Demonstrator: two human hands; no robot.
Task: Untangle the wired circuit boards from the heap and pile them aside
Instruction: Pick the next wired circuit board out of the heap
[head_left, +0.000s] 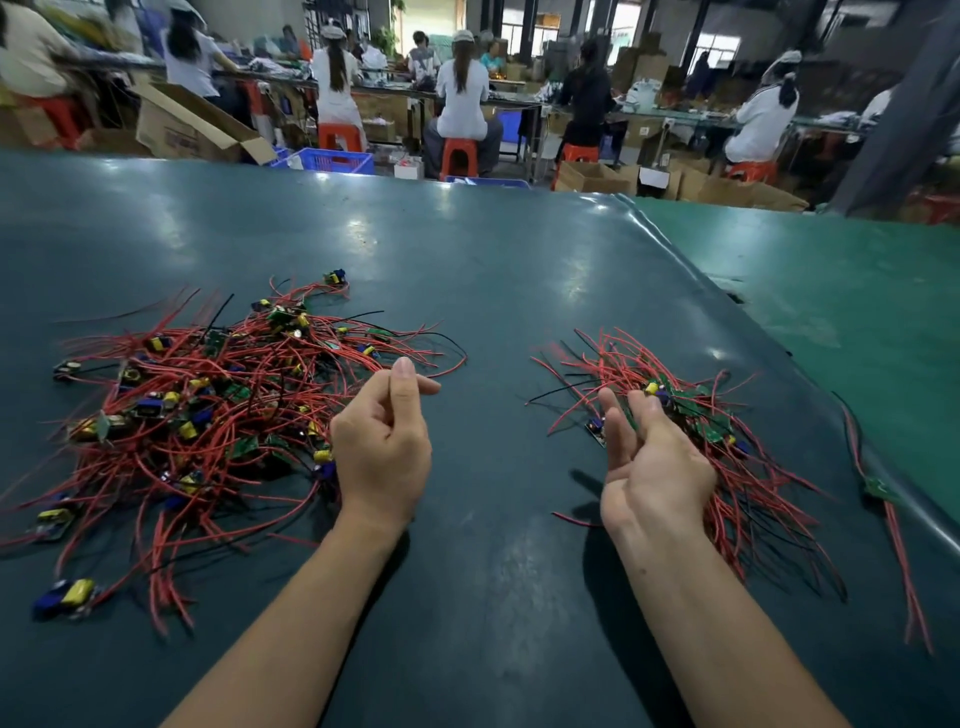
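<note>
A big tangled heap (208, 410) of small green circuit boards with red and black wires and yellow and blue parts covers the left of the dark green table (493, 291). A smaller, tidier pile (711, 421) of the same wired boards lies on the right. My left hand (384, 441) hovers at the heap's right edge with fingers loosely curled and thumb up, holding nothing. My right hand (649, 462) is beside the small pile, palm turned inward, fingers relaxed, its fingertips close to the boards there. No wire is visibly gripped by either hand.
One stray wired board (883, 493) lies at the table's right edge, by a seam to a lighter green mat (857, 312). Beyond the far edge, people sit on orange stools at benches among cardboard boxes and blue crates (327, 158).
</note>
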